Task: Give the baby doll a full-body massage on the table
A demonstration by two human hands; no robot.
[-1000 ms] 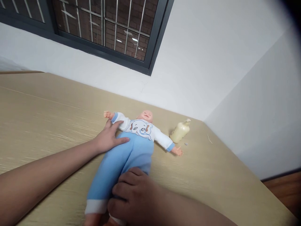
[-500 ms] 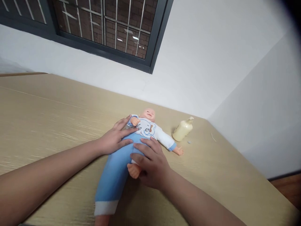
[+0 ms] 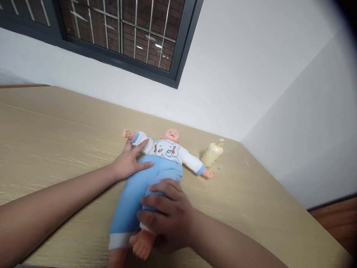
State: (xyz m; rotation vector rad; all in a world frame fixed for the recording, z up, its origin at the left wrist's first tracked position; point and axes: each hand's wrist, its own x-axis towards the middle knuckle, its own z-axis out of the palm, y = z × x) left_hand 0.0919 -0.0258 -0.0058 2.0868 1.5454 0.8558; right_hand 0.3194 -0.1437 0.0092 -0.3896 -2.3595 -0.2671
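A baby doll point(image 3: 156, 163) lies on its back on the wooden table, its head toward the wall. It wears a white top with an elephant face and blue trousers. My left hand point(image 3: 129, 160) rests against the doll's side and arm, fingers spread, thumb over its waist. My right hand point(image 3: 173, 214) is wrapped round the doll's bent leg, with the bare foot point(image 3: 143, 243) sticking out below the fingers. The underside of that leg and my right thumb are hidden. Both doll arms are stretched out sideways.
Right of the doll stands a cream pump bottle point(image 3: 213, 153), with a small bluish scrap point(image 3: 219, 168) close by. A thin strip point(image 3: 247, 161) lies farther right on the table point(image 3: 251, 208). White walls and a barred window point(image 3: 119, 33) are behind.
The doll's arm by my left hand has swung from its chest out to the side. My right hand and the bent leg have come down toward me, and the leg is less folded.
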